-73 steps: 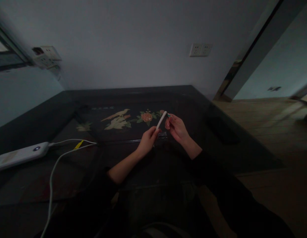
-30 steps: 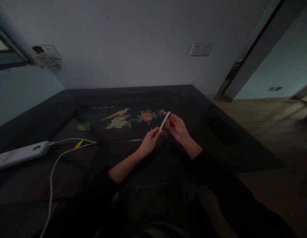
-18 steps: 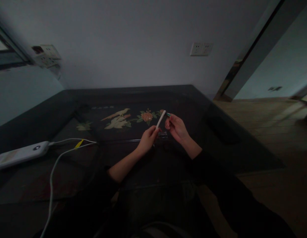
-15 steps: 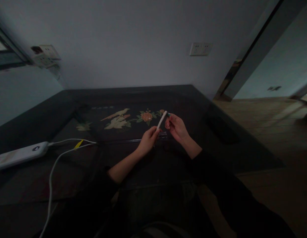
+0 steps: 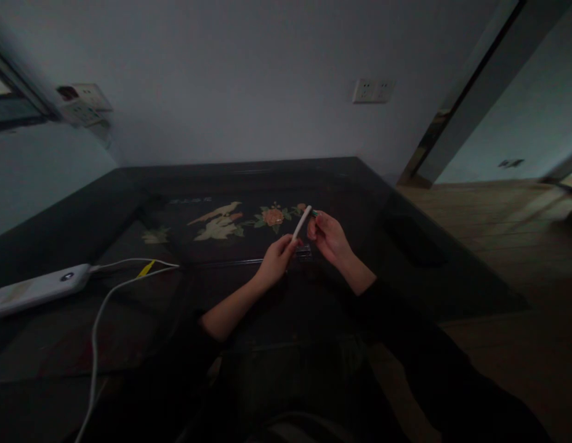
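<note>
My left hand [image 5: 276,261] grips the lower end of a thin white stick [image 5: 301,223], which tilts up and to the right. My right hand [image 5: 328,235] is closed on a small green-tipped piece [image 5: 315,213] right beside the stick's upper end. Whether the piece touches the stick I cannot tell in the dim light. A small clear case [image 5: 304,251] lies on the dark table [image 5: 249,178] just below both hands. Both forearms wear dark sleeves.
A white power bank [image 5: 36,290] lies at the left edge with white cables [image 5: 105,301] running toward me. The tabletop bears a bird and flower inlay [image 5: 221,224]. A dark flat object [image 5: 412,240] rests at the right. Wall sockets [image 5: 373,90] sit behind; wooden floor lies right.
The hands stay together over the table. The white stick swings slightly left and right beside my right hand's fingers, ending near where it began.
</note>
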The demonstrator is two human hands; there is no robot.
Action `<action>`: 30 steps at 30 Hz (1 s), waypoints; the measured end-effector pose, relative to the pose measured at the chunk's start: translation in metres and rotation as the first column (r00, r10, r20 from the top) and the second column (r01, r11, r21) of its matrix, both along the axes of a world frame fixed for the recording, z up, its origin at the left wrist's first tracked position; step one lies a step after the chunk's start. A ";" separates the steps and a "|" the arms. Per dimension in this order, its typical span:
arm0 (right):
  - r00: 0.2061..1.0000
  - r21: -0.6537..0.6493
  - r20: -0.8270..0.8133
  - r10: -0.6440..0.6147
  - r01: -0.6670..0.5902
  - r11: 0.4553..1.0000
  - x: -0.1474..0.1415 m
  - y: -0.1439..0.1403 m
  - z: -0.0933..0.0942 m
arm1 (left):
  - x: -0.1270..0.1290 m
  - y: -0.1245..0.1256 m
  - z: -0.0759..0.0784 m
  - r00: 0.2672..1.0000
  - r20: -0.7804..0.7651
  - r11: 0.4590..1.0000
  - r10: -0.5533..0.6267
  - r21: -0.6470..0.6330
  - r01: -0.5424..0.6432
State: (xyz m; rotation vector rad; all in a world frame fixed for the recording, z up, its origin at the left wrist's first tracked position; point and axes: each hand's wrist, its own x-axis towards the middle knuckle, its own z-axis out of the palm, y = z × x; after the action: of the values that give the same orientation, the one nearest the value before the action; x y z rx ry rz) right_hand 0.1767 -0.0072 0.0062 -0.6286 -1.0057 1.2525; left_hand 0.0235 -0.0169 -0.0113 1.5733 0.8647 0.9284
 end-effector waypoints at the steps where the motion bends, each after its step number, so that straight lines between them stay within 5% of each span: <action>1: 1.000 0.003 0.002 -0.002 0.002 1.000 0.000 0.000 0.000 | 0.000 0.001 0.000 1.000 -0.001 1.000 0.011 -0.002 -0.011; 17: 1.000 -0.009 -0.010 0.002 -0.002 1.000 0.002 0.004 -0.003 | 0.001 -0.011 0.006 0.995 0.004 0.995 -0.099 0.018 0.099; 30: 1.000 0.014 0.028 -0.008 0.008 1.000 0.000 0.000 0.002 | -0.001 0.000 0.000 1.000 -0.016 1.000 0.023 0.013 -0.023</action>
State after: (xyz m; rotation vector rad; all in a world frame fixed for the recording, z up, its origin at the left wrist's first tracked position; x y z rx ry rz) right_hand 0.1768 -0.0076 0.0081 -0.6405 -1.0329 1.2320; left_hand 0.0222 -0.0169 -0.0115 1.5866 0.8908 0.9405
